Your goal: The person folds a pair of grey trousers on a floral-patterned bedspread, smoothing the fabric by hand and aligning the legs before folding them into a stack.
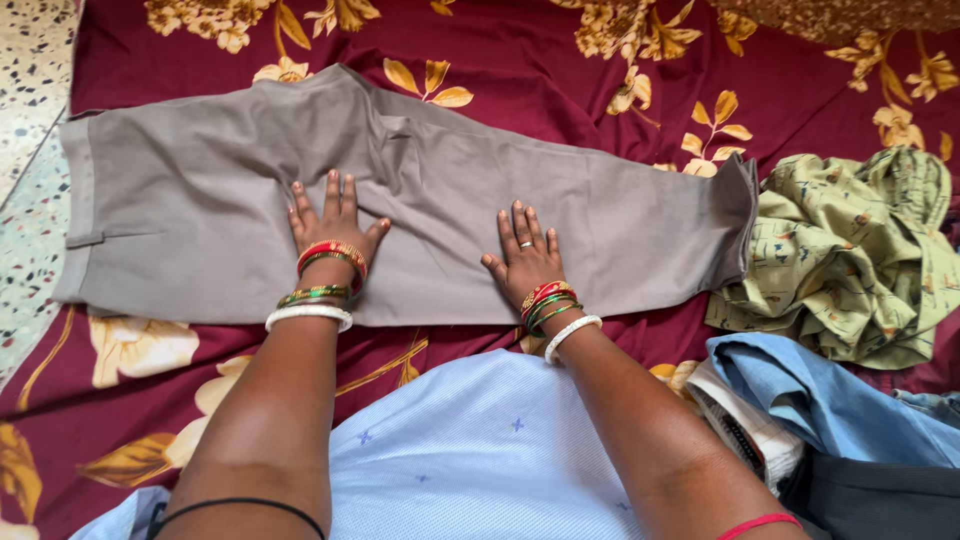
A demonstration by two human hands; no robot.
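A pair of grey trousers [200, 190] lies flat and folded lengthwise across a maroon bedsheet with yellow flowers [520, 60]. Its waistband is at the left, its leg ends at the right. My left hand [333, 222] presses palm-down on the middle of the trousers, fingers spread. My right hand [525, 255] rests flat on the trouser leg a little to the right, also with fingers apart. Both wrists carry red, green and white bangles. Neither hand grips anything.
A crumpled green patterned garment [850, 250] lies at the right, next to the trouser leg ends. A light blue garment [830, 400] and dark clothes [880, 500] are piled at the lower right. Speckled floor [25, 100] shows at the left edge.
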